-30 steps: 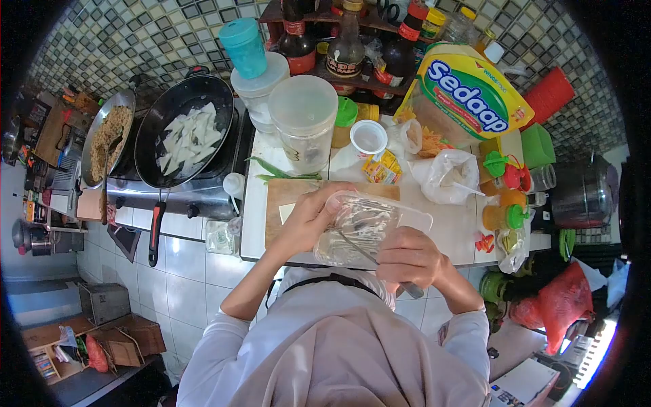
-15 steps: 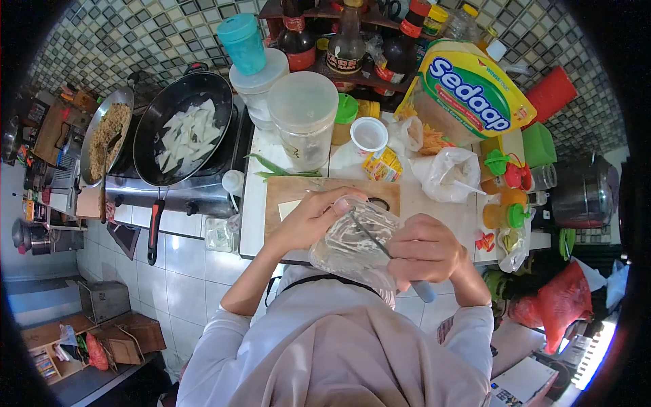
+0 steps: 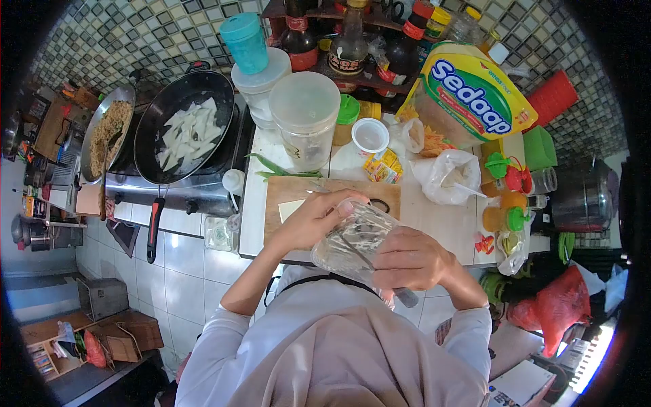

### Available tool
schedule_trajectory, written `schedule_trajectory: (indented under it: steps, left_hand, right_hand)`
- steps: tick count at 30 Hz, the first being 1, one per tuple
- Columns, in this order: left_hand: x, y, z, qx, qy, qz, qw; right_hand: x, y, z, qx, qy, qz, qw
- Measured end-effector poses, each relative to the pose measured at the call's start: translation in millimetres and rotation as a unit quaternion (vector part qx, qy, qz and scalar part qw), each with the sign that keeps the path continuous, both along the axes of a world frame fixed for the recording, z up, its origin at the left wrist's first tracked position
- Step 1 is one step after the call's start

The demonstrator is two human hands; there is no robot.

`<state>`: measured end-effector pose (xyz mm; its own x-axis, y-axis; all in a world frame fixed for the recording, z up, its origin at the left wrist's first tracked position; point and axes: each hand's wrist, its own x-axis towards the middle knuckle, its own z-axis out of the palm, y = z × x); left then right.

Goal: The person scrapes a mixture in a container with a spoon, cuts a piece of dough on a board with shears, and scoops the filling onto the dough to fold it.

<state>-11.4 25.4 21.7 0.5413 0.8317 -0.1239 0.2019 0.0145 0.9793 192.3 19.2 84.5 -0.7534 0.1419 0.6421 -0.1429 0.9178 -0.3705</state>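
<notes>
My left hand (image 3: 317, 220) grips the far left edge of a clear plastic tray (image 3: 329, 254), thumb over the rim. White streaks cover the tray's inside, and it is tilted in front of my body. In my right hand (image 3: 410, 258) is a knife (image 3: 407, 297), its grey handle end sticking out below the fist. The thin dark blade reaches into the tray. Behind the tray lies a wooden cutting board (image 3: 277, 193) with a flat pale piece (image 3: 290, 209) on it, partly hidden by my left hand.
Left on the stove, a black pan (image 3: 146, 146) holds white strips; another pan (image 3: 91, 166) holds brown crumbly food. Behind the board are a clear canister (image 3: 305, 129), green leaves (image 3: 285, 169), a white cup (image 3: 370, 136) and a yellow sachet (image 3: 383, 166). A plastic bag (image 3: 444, 176) sits at right.
My right hand has moved slightly left and down with the knife, and the blade lies lower across the tray. The left hand keeps its grip on the tray.
</notes>
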Motion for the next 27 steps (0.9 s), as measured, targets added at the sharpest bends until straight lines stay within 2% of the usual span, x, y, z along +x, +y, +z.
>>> schedule_trajectory:
  steps: [2,4,6,8,11,12,14,17,19,22,24,27]
  left_hand:
    - [2,-1,-9,0.058,-0.049,0.016,0.997]
    - [1,-2,-5,0.046,-0.062,0.018,0.997]
    - [0,-1,-3,0.039,-0.076,0.022,0.996]
    - [-2,0,-2,0.087,-0.073,0.042,0.993]
    - [-3,-3,5,0.06,-0.083,0.07,0.992]
    - [-1,-3,5,0.058,-0.083,0.068,0.992]
    - [3,-2,4,0.144,-0.131,0.131,0.972]
    - [-2,-1,4,0.143,-0.1,0.129,0.976]
    - [1,0,4,0.163,-0.113,0.14,0.97]
    - [2,-2,6,0.16,-0.127,0.145,0.968]
    - [1,-2,7,0.144,-0.129,0.14,0.971]
    - [2,-1,3,0.158,-0.126,0.155,0.967]
  right_hand:
    - [2,0,0,0.0,-0.006,0.006,1.0]
    - [10,2,4,0.022,0.048,-0.049,0.997]
    - [12,0,-3,0.003,0.048,-0.062,0.997]
    - [10,-4,-9,-0.014,0.049,-0.069,0.996]
    - [9,-15,-16,-0.011,0.047,-0.075,0.996]
    - [15,-16,-19,-0.019,0.095,-0.148,0.984]
    - [18,-21,-22,-0.025,0.164,-0.278,0.946]
    - [12,-26,-39,-0.062,0.195,-0.257,0.944]
    - [19,-32,-42,-0.081,0.155,-0.25,0.952]
    - [21,-33,-41,-0.082,0.199,-0.248,0.945]
    - [17,-32,-41,-0.072,0.236,-0.335,0.91]
    - [10,-38,-40,-0.08,0.175,-0.292,0.937]
